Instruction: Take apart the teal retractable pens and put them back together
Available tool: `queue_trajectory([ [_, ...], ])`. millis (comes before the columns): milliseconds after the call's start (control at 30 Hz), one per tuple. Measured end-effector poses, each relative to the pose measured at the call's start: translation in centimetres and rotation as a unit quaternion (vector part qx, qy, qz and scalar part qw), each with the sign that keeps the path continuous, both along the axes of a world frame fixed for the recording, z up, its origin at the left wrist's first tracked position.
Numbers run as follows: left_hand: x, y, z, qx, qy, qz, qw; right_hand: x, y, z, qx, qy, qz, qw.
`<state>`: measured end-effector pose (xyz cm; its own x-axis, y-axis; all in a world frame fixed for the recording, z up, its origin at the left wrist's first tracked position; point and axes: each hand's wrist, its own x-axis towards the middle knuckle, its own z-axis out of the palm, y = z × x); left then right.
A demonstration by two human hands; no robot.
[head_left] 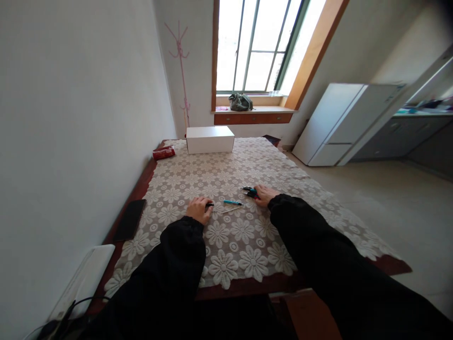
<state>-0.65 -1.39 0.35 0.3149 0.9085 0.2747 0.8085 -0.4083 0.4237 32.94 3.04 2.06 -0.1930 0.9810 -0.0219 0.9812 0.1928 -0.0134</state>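
My left hand (199, 210) rests on the lace tablecloth (224, 267) with its fingers curled. A short dark pen-like thing (210, 204) pokes out from its fingertips; the rest of it is hidden. Right of that lies a blue pen (232, 202), pointing sideways across the cloth. Just below the pen is a thin whitish stick (231, 209), apart from both hands. My right hand (265, 195) is closed around the near ends of several pens (250, 192), dark and blue, whose tips point left. These pens lie close to the cloth.
A white box (210, 140) stands at the table's far end, with a red packet (163, 153) to its left. Along the left edge lie a black flat object (130, 220) and a white device (83, 278) with cables. A white fridge (339, 125) stands beyond, right of the window.
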Motion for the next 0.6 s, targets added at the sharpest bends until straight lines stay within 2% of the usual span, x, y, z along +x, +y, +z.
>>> queue_trajectory([
  [100, -0.1, 0.2, -0.2, -0.009, 0.0, -0.002, 1.0, -1.0, -0.1, -0.6, 0.019, -0.016, -0.003, 1.0],
  [267, 0.0, 0.4, -0.4, -0.014, -0.002, 0.0, 1.0, -1.9, 0.6, -0.2, -0.037, 0.022, -0.048, 0.998],
  [467, 0.2, 0.2, -0.2, -0.007, -0.006, 0.002, 1.0, -2.6, 2.8, 2.3, -0.065, 0.083, -0.091, 0.99],
  [533, 0.2, 0.2, -0.2, -0.008, -0.01, -0.002, 1.0, -4.1, 4.2, 3.4, -0.076, 0.122, -0.105, 0.984],
  [600, 0.4, 0.2, -0.3, -0.008, -0.014, -0.015, 1.0, -7.0, 5.9, 4.4, -0.107, 0.174, -0.105, 0.973],
])
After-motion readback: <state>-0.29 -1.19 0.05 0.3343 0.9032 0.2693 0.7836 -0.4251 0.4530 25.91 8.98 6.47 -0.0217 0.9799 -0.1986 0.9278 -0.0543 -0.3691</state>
